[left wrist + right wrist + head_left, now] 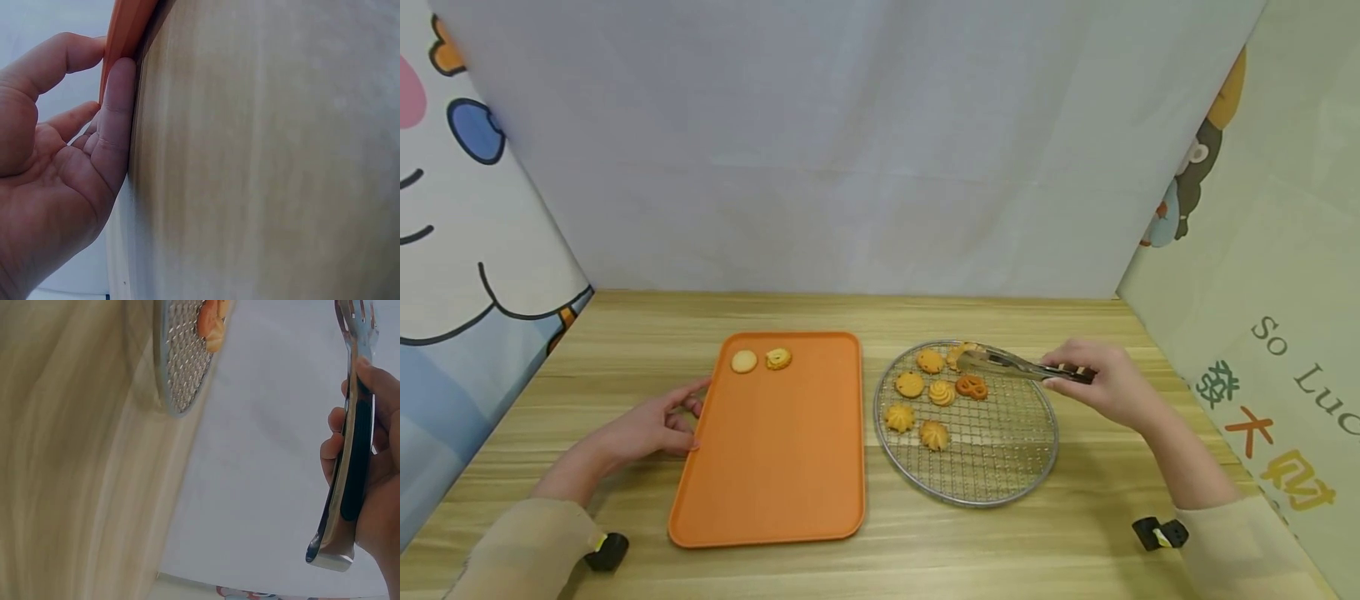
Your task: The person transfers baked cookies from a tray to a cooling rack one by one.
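Note:
My right hand (1101, 375) grips metal tongs (350, 462) with dark handle inlays. In the head view the tongs' head lies over a cookie (958, 353) at the back of a round wire rack (992, 462), partly covering it. Whether the tips touch that cookie is hard to tell. Several other cookies sit on the rack, among them a brown pretzel (972, 387) and a swirled one (942, 392). My left hand (651, 425) rests at the left edge of an orange tray (775, 450), its fingertips touching the rim. The tray holds a plain round cookie (743, 361) and a ring-shaped cookie (778, 358).
Tray and rack stand side by side on a wood-grain table (917, 550), a narrow gap between them. A pale cloth backdrop (850, 167) rises behind the table. Printed panels flank it left and right.

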Demonstrator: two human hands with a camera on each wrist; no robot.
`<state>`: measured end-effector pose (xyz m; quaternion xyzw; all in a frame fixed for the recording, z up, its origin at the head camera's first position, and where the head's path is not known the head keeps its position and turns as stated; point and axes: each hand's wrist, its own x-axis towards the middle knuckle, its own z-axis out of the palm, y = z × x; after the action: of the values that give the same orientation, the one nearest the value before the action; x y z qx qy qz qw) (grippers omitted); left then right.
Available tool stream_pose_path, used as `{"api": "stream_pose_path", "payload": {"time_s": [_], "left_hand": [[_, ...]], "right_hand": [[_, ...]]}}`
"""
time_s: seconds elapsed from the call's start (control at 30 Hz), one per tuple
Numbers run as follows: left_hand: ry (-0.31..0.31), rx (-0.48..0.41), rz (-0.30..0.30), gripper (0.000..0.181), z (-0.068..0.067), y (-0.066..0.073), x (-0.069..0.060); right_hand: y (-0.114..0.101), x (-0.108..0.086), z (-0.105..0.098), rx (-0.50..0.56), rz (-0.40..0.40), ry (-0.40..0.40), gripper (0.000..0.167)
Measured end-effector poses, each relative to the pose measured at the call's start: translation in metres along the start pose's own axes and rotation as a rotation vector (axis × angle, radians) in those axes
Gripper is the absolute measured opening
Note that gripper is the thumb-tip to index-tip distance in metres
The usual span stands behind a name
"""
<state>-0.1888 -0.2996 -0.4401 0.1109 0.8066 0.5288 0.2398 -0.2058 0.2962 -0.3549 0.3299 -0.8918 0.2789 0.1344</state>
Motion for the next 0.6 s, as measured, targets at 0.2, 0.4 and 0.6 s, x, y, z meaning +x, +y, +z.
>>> {"api": "stream_pose_path", "payload": {"time_s": [0.2, 0.4, 0.6], "left_hand": [[0.002, -0.004, -0.006, 0.094, 0.001, 0.001, 0.0], [0.006, -0.005, -0.01, 0.094, 0.001, 0.0, 0.001], [0.007, -0.006, -0.013, 0.094, 0.0, -0.001, 0.001]], "right_hand": [[0.012, -0.012, 0.003, 0.021, 0.013, -0.043, 0.024], [0.021, -0.02, 0.007, 0.063, -0.033, -0.082, 0.025], [0.028, -0.028, 0.013, 0.092, -0.054, -0.136, 0.026]]}}
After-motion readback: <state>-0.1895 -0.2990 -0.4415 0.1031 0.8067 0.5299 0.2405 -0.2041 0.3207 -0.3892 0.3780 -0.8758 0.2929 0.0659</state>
